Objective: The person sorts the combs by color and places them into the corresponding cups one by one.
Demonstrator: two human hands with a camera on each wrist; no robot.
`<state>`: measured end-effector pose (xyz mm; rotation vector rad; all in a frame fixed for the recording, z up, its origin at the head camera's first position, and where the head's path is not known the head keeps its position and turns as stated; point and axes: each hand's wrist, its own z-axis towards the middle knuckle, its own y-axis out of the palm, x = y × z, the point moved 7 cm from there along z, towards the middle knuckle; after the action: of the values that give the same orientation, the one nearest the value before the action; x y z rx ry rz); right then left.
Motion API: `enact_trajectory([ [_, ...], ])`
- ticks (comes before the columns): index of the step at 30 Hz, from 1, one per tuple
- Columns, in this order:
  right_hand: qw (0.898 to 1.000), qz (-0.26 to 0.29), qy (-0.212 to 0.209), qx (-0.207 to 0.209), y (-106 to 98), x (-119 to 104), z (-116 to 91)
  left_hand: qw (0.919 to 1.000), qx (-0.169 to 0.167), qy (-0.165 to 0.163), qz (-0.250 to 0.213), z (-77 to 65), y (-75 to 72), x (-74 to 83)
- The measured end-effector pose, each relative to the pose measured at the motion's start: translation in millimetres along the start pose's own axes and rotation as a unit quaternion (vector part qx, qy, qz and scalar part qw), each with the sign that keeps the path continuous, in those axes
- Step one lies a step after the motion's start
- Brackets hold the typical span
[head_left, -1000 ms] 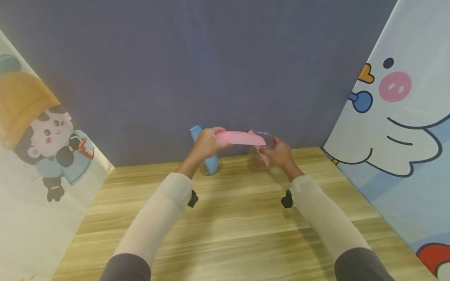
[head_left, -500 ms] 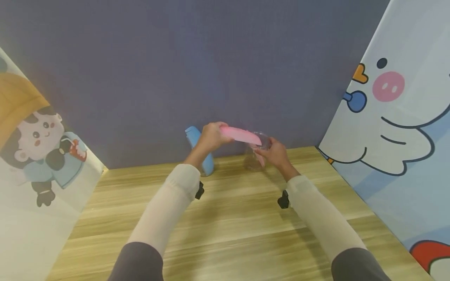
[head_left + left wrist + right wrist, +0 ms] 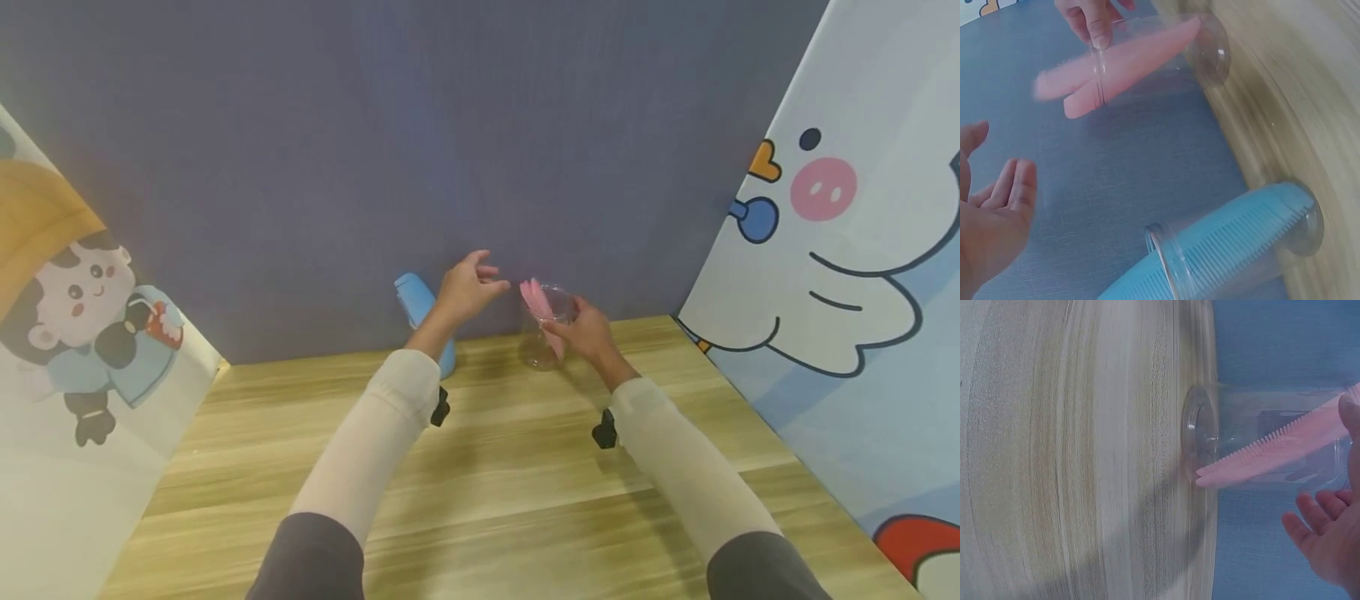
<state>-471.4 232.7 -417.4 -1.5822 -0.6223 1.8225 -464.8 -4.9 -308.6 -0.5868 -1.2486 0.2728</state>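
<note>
Two pink combs (image 3: pixel 537 302) lean together inside a clear jar (image 3: pixel 534 354) by the back wall, their ends poking past its rim. Their fine teeth show in the right wrist view. My right hand (image 3: pixel 590 332) holds this jar at the rim, thumb on the near side. Just left of the pink combs, my left hand (image 3: pixel 467 287) hovers with fingers spread, holding nothing. Behind the left forearm, blue combs (image 3: pixel 1241 234) lean in a second clear jar (image 3: pixel 1313 234); part of this jar is hidden in the head view.
The wood-grain table (image 3: pixel 480 500) meets a dark grey-blue back wall (image 3: pixel 300 167) right behind the jars. Side panels with cartoon prints flank it, a child figure (image 3: pixel 97 317) at left and a white animal (image 3: pixel 847 275) at right.
My left hand has let go of a pink comb, which now stands in the jar beside the other. The right hand stays at the jar's rim. The head view has shifted slightly.
</note>
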Motion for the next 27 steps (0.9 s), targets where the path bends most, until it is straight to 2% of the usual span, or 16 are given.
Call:
enact_trajectory([
  [4, 1.0, 0.0, -0.002, 0.001, -1.2, -0.9, 1.2, 0.9986, -0.027, 0.023, 0.04, -0.4, 3.6, 2.0],
  [8, 1.0, -0.008, -0.004, 0.0, -1.2, -2.1, 1.4, 0.9956, -0.015, 0.04, 0.083, -3.4, -2.5, -0.4],
  [14, 1.0, -0.012, -0.003, -0.002, 0.3, -1.5, 2.6, 0.9928, 0.005, 0.039, 0.113, -10.1, -28.1, -8.6],
  [19, 1.0, -0.027, -0.005, -0.011, -3.7, -2.5, 6.0, 0.9913, 0.015, 0.021, 0.129, -13.0, -52.4, -23.4],
  [23, 0.999, -0.021, -0.003, -0.03, -8.0, -3.0, 7.6, 0.9889, 0.032, 0.001, 0.145, -17.4, -68.0, -34.7],
  [27, 0.998, -0.031, -0.002, -0.053, -14.2, -1.2, 7.7, 0.9827, 0.046, -0.003, 0.18, -25.2, -80.3, -43.1],
])
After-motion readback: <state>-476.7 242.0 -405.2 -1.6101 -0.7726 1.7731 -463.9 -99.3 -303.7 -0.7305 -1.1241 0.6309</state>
